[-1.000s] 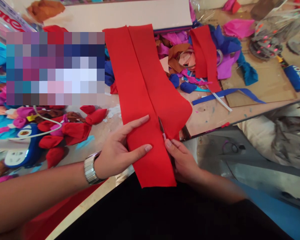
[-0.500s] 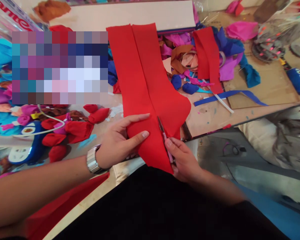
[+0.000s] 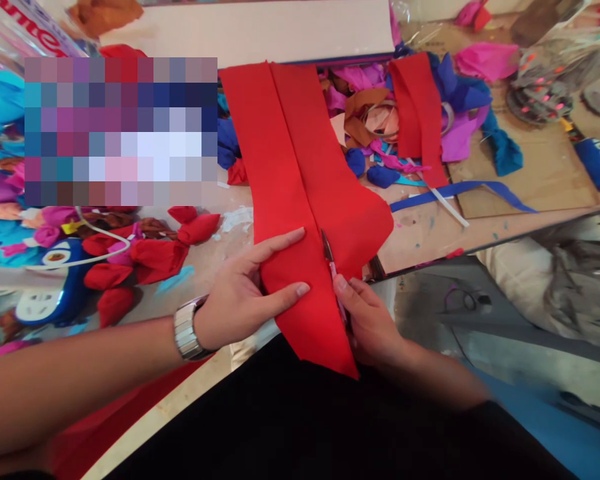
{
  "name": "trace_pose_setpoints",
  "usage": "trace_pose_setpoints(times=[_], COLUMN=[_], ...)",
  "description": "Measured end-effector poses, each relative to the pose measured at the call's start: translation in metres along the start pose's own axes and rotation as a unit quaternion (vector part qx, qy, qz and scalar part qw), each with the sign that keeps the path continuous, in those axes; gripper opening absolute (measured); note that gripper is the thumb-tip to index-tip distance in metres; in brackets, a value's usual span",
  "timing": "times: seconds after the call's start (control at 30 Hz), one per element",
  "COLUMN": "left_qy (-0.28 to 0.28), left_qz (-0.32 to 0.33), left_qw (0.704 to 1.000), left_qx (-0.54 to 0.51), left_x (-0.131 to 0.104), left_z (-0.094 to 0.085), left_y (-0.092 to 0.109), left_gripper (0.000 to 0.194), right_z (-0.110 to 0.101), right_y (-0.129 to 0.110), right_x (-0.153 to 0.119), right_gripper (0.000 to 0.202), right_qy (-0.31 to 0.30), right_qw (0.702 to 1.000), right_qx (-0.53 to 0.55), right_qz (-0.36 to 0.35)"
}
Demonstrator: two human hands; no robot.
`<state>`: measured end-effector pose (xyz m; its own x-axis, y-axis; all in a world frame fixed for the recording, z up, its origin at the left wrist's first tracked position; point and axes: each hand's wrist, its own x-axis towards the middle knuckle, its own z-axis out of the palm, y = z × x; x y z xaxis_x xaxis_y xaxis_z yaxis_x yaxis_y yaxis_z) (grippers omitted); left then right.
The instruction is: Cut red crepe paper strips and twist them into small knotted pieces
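Note:
A long red sheet (image 3: pixel 280 153), which looks like crepe paper, stretches from the table's back over its front edge toward my body. A lengthwise line runs down it to the scissors (image 3: pixel 329 257), whose blades point away from me along that line. My right hand (image 3: pixel 373 320) is closed around the scissors' pinkish handles at the sheet's right side. My left hand (image 3: pixel 250 287) grips the sheet's left edge, thumb and index finger spread on top. Its other fingers are partly hidden under the edge.
Red petal-like pieces (image 3: pixel 157 263) and a blue-and-white power strip (image 3: pixel 45 293) lie on the left. Colourful scraps (image 3: pixel 365 100), a red strip (image 3: pixel 417 113) and a blue ribbon (image 3: pixel 480 190) lie on the right. A white board (image 3: pixel 260 30) lies at the back. A blurred patch hides part of the left.
The red sheet has slid toward me and a little right, its near tip hanging lower. Both hands and the scissors have shifted slightly right.

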<state>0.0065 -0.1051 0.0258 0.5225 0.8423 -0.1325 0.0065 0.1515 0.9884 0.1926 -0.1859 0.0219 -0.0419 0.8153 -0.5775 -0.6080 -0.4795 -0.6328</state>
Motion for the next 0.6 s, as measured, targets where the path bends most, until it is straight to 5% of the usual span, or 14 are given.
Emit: trace_pose_setpoints(times=[0.6], left_qy=[0.006], left_qz=[0.002], left_qw=[1.000], left_qx=[0.020], left_x=[-0.0004], left_z=[-0.0010], left_y=[-0.0006], left_gripper=[0.073], right_z=[-0.0037], right_y=[0.0074], right_x=[0.0024], right_gripper=[0.055], right_qy=[-0.006], right_qw=[0.999], right_qx=[0.023], right_qz=[-0.029])
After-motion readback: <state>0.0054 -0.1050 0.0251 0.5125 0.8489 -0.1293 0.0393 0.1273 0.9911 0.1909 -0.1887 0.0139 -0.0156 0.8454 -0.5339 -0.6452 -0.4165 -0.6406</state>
